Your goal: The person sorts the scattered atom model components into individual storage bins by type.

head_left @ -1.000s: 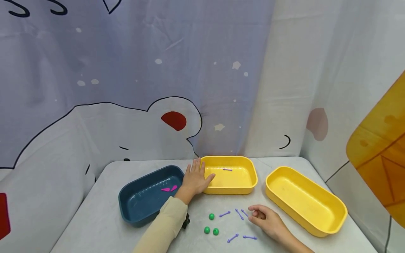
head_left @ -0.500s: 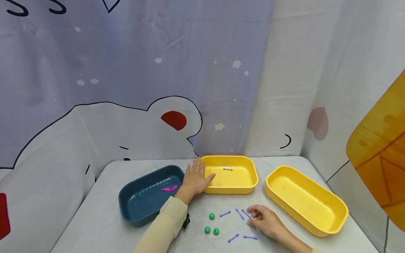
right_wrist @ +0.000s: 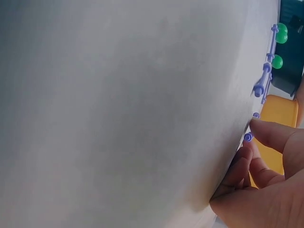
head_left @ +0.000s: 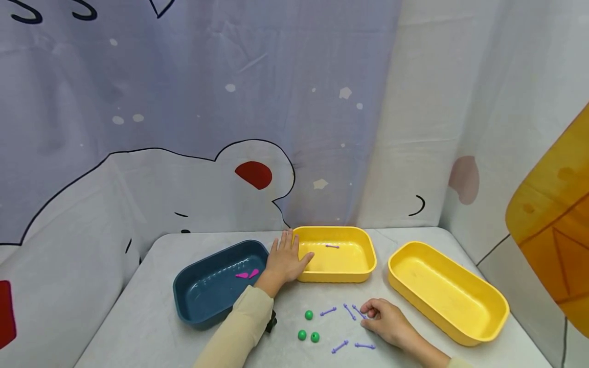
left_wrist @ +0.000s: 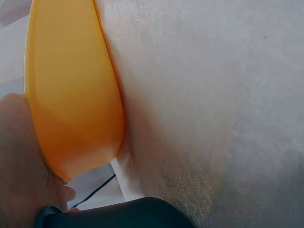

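Risk, I judge: off-centre pinch could flick thin purple rod (head_left: 359, 311) away or nudge neighbour rod (head_left: 349, 312), just beside at 9 o'clock. Right hand (head_left: 389, 322) low over table (head_left: 380, 290), pointing toward 10 o'clock; thumb and index apart around rod's near end. Left hand (head_left: 284, 261) at 9 o'clock end of yellow tray (head_left: 334, 277), fingers straight, thumb over rim.

Printed fabric hangings (head_left: 184, 76) behind a white-covered tabletop (head_left: 142, 306), lavender-gray panel (head_left: 184, 117) scattered with pale spots (head_left: 345, 93), black-outlined white figure (head_left: 138, 189) with a red patch (head_left: 253, 175), orange shape (head_left: 552, 225) at far right, even light
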{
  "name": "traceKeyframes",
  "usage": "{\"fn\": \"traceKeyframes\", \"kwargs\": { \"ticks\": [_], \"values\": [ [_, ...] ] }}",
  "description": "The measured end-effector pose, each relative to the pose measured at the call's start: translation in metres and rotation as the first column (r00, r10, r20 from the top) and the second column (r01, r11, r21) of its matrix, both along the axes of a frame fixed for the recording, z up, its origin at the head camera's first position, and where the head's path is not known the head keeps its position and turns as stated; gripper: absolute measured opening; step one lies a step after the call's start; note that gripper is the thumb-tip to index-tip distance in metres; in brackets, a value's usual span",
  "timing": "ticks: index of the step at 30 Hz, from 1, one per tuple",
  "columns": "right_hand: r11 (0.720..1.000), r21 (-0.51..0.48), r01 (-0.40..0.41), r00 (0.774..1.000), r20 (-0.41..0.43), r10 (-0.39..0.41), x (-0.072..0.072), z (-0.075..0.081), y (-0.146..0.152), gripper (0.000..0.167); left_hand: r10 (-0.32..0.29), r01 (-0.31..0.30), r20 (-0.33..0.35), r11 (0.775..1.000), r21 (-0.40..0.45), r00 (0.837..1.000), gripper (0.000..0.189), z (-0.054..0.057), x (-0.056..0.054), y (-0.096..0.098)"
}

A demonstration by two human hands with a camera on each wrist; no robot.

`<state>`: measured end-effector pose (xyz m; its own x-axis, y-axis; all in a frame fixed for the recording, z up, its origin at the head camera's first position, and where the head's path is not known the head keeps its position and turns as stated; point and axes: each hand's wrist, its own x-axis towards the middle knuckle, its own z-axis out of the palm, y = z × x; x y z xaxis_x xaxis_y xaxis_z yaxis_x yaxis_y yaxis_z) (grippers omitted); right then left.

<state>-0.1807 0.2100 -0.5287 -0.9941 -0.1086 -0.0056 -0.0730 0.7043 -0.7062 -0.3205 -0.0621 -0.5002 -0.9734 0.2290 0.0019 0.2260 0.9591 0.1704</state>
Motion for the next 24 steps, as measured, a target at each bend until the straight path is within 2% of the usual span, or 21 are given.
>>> {"fn": "traceKeyframes", "kwargs": {
  "ticks": [8,15,19,24],
  "values": [
    [0.999,0.035,0.002,1.000,-0.027,-0.001,-0.003,0.000,0.000,0.014,0.006,-0.006,0.001,1.000,-0.011,1.000,0.087,-0.003,-0.002,0.002],
    [0.997,0.058,0.058,0.998,-0.008,-0.057,-0.004,0.005,-0.001,0.013,0.009,-0.009,0.002,1.000,-0.011,1.000,0.087,-0.002,-0.001,0.002],
    [0.995,0.042,0.089,0.996,0.005,-0.090,-0.005,0.009,0.000,0.013,0.013,-0.013,0.007,1.000,-0.010,1.000,0.087,-0.002,-0.002,0.002],
    [0.996,0.010,0.090,0.996,0.026,-0.090,-0.007,0.015,0.003,0.011,0.011,-0.011,0.011,1.000,-0.012,1.000,0.087,-0.002,-0.002,0.001]
  ]
}}
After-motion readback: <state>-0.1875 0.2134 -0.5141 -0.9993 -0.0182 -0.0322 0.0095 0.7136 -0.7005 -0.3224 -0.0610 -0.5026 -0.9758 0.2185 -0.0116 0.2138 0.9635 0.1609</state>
